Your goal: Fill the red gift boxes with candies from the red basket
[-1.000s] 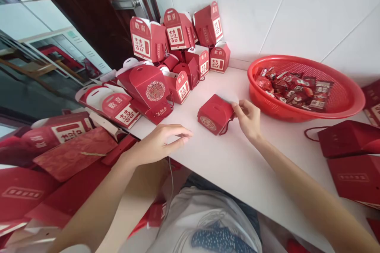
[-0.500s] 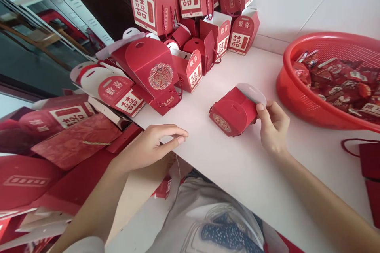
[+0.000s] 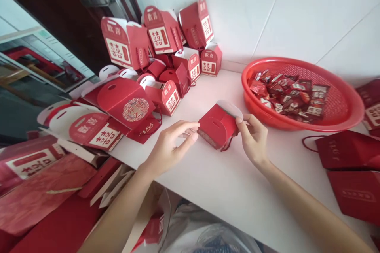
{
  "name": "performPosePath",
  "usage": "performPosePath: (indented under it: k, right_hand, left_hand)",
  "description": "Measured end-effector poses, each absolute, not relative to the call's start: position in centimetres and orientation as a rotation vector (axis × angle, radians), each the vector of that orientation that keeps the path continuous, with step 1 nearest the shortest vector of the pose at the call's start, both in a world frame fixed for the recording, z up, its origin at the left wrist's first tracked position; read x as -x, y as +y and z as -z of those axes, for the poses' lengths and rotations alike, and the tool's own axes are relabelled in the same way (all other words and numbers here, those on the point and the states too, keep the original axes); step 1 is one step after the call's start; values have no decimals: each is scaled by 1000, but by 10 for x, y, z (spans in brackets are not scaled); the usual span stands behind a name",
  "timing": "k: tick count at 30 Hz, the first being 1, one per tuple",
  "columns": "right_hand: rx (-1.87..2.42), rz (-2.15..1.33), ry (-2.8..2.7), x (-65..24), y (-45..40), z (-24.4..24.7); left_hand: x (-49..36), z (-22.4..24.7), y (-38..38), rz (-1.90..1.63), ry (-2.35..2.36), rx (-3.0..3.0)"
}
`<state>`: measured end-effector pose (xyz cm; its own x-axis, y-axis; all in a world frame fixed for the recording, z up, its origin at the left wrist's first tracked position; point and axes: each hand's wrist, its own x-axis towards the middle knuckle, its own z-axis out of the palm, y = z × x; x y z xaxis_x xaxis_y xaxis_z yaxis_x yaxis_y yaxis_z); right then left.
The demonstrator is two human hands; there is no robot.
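A small red gift box [image 3: 218, 124] with rounded flaps and a red cord lies tilted on the white table in the head view. My right hand [image 3: 253, 138] pinches a pale flap on its right side between thumb and fingers. Over the table, my left hand [image 3: 175, 144] is close to the box's left corner, fingers stretched out and thumb apart. Whether its fingertips touch the box I cannot tell. To the right, a red plastic basket [image 3: 303, 67] holds wrapped sweets [image 3: 291, 95].
Several red and white gift boxes [image 3: 118, 47] are stacked at the back left. Larger flattened red boxes [image 3: 118, 104] lie in front of them. More red packaging [image 3: 44, 193] fills the lower left. Dark red boxes [image 3: 353, 193] lie at the right edge. A tiled wall [image 3: 237, 16] stands behind.
My left hand has come from the table's near edge towards the left side of the gift box. My right hand keeps its pinch on the flap. The view has shifted right and up.
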<state>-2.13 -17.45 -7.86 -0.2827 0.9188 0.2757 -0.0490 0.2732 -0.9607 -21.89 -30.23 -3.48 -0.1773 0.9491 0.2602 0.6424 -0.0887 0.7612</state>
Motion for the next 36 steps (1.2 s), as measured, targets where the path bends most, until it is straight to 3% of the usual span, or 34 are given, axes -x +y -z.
performPosePath:
  k: [7, 19, 23, 36]
  right_hand:
    - [889, -1107, -1479, 0, -174, 74]
    - [782, -562, -1698, -17, -178, 42]
    - [788, -540, -1701, -18, -171, 31]
    - [831, -599, -1730, -7, -156, 6]
  left_hand:
    - [193, 34, -263, -1285, 1869, -1671]
    - [161, -15, -222, -836, 1882, -1865]
    - [170, -31, -226, -587, 1805, -1958]
    - [171, -58, -230, -350, 1837, -2179]
